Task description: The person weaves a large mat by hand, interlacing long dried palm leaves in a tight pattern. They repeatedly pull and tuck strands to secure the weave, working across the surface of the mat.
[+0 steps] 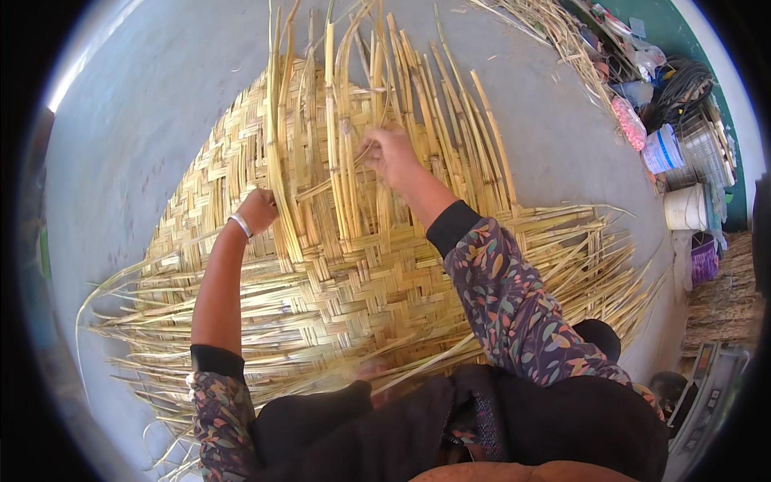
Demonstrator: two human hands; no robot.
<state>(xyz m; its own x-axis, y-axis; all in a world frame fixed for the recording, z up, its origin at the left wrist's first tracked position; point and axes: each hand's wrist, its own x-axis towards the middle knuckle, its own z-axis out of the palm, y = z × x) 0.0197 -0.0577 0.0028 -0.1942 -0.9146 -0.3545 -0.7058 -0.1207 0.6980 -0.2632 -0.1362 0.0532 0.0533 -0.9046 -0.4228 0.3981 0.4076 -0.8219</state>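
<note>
A large woven mat (377, 309) of flat, yellow split-reed strips spreads across the floor in front of me. My left hand (259, 211), a silver bangle at its wrist, is closed around a reed strip low over the weave, left of the raised strips. That strip seems to run out leftward past the wrist and rightward among the upright reed strips (340, 177). Higher and to the right, my right hand (388, 153) pinches a thin reed strip between thumb and fingers. Its fingertips are partly hidden by the strips around them.
Loose strip ends (594, 249) fan out along the mat's right and left sides. By the right wall stand a white bucket (685, 207), a white tub (662, 150), a purple container (704, 259) and a coil of black cable (683, 90). Loose reeds (554, 36) lie at the far right.
</note>
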